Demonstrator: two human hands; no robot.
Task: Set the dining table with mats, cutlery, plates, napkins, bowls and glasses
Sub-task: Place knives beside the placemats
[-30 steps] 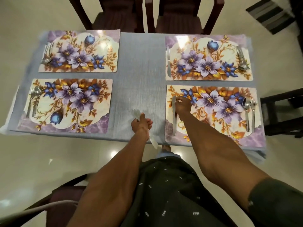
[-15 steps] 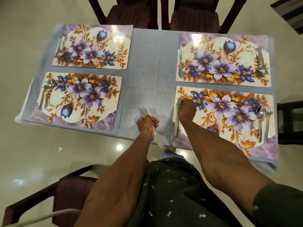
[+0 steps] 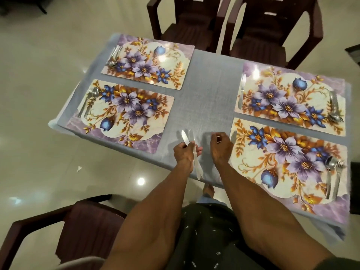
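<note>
While mats (image 3: 124, 115) bear cutlery (image 3: 333, 178)

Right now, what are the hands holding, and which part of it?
The left hand grips two knives around their middles, blades pointing away. The right hand is curled, seemingly holding nothing.

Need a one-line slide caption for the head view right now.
Left hand grips two silver table knives above the grey tablecloth, right hand beside it.
</note>
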